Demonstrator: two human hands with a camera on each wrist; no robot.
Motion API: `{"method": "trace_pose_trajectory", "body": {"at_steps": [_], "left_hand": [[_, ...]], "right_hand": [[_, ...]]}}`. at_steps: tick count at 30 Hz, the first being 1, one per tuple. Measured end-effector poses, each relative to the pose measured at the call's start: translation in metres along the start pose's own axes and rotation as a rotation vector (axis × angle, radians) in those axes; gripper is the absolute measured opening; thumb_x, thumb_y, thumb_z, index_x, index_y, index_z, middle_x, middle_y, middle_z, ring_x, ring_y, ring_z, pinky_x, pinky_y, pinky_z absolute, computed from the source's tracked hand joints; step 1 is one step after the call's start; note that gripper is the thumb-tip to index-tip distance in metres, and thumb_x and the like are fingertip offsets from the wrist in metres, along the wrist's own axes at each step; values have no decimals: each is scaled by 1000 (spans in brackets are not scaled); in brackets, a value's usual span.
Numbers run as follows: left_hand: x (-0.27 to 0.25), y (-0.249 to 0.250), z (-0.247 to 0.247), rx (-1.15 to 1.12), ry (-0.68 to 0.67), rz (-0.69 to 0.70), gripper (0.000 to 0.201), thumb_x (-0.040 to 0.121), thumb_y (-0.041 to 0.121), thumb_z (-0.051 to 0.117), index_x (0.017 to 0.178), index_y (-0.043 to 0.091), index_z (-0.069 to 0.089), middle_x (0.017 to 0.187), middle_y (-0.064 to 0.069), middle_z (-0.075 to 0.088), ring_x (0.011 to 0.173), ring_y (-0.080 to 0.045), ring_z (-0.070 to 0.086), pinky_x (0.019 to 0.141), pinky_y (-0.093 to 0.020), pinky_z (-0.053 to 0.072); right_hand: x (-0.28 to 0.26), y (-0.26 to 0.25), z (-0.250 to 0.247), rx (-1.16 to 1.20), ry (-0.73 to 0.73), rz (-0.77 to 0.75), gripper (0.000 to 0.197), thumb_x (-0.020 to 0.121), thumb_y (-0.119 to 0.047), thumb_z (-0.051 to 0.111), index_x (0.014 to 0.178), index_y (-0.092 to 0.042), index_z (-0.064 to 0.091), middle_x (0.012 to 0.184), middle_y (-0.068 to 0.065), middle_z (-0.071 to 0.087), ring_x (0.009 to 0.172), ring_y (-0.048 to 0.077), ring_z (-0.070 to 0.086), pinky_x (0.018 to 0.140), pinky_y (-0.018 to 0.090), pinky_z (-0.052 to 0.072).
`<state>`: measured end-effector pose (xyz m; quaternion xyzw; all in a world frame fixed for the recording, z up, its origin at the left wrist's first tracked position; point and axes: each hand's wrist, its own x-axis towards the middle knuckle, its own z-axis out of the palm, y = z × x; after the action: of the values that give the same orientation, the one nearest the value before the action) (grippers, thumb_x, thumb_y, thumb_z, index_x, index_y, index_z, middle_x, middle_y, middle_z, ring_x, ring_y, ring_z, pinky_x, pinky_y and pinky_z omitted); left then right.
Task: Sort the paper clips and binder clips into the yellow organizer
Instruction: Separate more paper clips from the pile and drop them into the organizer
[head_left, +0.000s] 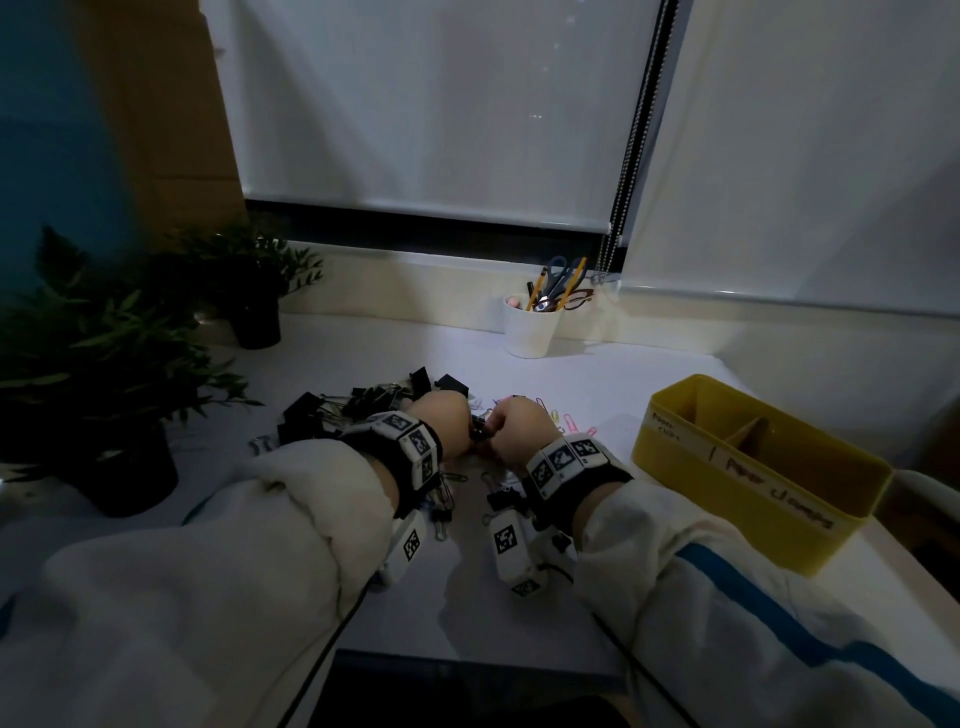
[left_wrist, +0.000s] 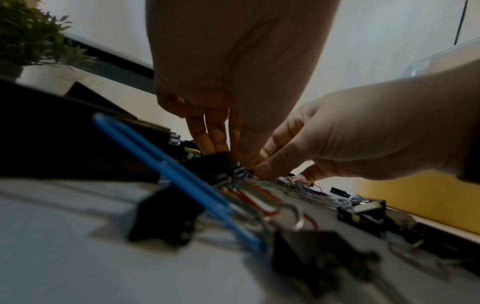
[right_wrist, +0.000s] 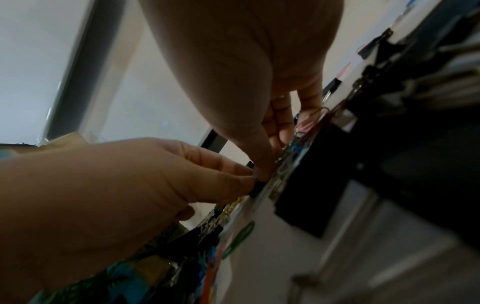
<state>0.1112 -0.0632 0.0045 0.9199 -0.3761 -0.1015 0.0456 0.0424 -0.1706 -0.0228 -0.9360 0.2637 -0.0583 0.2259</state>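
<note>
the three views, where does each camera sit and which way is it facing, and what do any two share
Head: worn on the head, looking forward and down over the desk at the clip pile, yellow organizer and pen cup; shows both sleeves, left hand and right hand.
Left wrist: low over the desk, looking along the left hand toward the organizer; shows both hands' fingers.
Right wrist: low, tilted, looking along the right hand toward the window blind; shows both hands.
Shared: both wrist views show the hands meeting on a small black binder clip.
</note>
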Motion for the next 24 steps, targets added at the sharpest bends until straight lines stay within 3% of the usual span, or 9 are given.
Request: {"method": "trace_pose_trajectory", "body": {"at_steps": [3, 5, 6, 8, 11, 14, 18, 22, 24], "left_hand": [[-1, 2, 0, -44, 27, 40, 19, 87, 18, 58, 75, 12, 71, 70, -5, 60, 70, -26, 58, 78, -35, 57], [-2, 1, 1, -119, 43, 78, 25, 87, 16, 57, 63, 10, 63, 62, -6, 54, 65, -26, 53, 71, -32, 52], [-3, 0, 1, -164, 58, 98, 23, 87, 17, 59, 67, 7, 65, 65, -8, 58, 66, -25, 53, 70, -31, 51], [-5, 0, 0, -259, 104, 130, 14, 87, 17, 65, 93, 7, 71, 88, -8, 69, 81, -22, 61, 77, -29, 51], [-4, -2, -2, -317, 168, 132, 29, 90, 16, 63, 119, 10, 63, 113, -6, 67, 103, -21, 62, 83, -26, 47], [-6, -3, -5, -292, 224, 174, 27, 94, 11, 55, 118, 11, 67, 117, -8, 67, 106, -23, 61, 89, -29, 48], [-8, -4, -8, -357, 284, 114, 28, 95, 9, 51, 117, 9, 68, 114, -9, 69, 103, -26, 63, 79, -26, 46], [-10, -10, -10, -475, 351, -16, 20, 94, 9, 52, 104, 13, 69, 93, -2, 65, 94, -24, 65, 73, -26, 47], [-9, -16, -10, -472, 338, -76, 18, 94, 7, 51, 102, 15, 65, 96, -1, 64, 92, -23, 62, 73, -26, 46]], "right_hand": [[1, 6, -1, 67, -1, 22, 15, 78, -6, 70, 88, -17, 73, 100, 4, 66, 90, 23, 60, 76, 23, 44], [-1, 10, 1, 162, 39, 16, 19, 77, -2, 71, 73, -21, 65, 92, 4, 65, 85, 22, 58, 76, 28, 49], [-4, 12, 1, 203, 66, 1, 27, 76, -1, 71, 66, -23, 59, 87, 3, 63, 82, 21, 57, 75, 29, 49], [-6, 15, 4, 302, 117, -16, 33, 74, -1, 74, 64, -26, 53, 76, 0, 60, 76, 19, 56, 69, 26, 47], [-7, 15, 5, 491, 134, -11, 27, 76, -2, 74, 75, -23, 57, 67, 0, 60, 69, 19, 58, 69, 32, 51], [-9, 15, 3, 593, 162, -29, 23, 80, 4, 62, 77, -18, 65, 70, 8, 64, 68, 24, 62, 70, 39, 55], [-16, 21, -3, 687, 121, -18, 25, 80, 15, 56, 90, -4, 70, 72, 12, 64, 64, 18, 59, 60, 23, 52], [-16, 29, -3, 580, 130, -8, 23, 79, 13, 60, 89, -1, 75, 75, 6, 67, 64, 9, 57, 72, 25, 49], [-16, 30, -5, 524, 121, 2, 28, 80, 13, 55, 91, -1, 76, 80, 7, 68, 69, 10, 57, 74, 24, 47]]}}
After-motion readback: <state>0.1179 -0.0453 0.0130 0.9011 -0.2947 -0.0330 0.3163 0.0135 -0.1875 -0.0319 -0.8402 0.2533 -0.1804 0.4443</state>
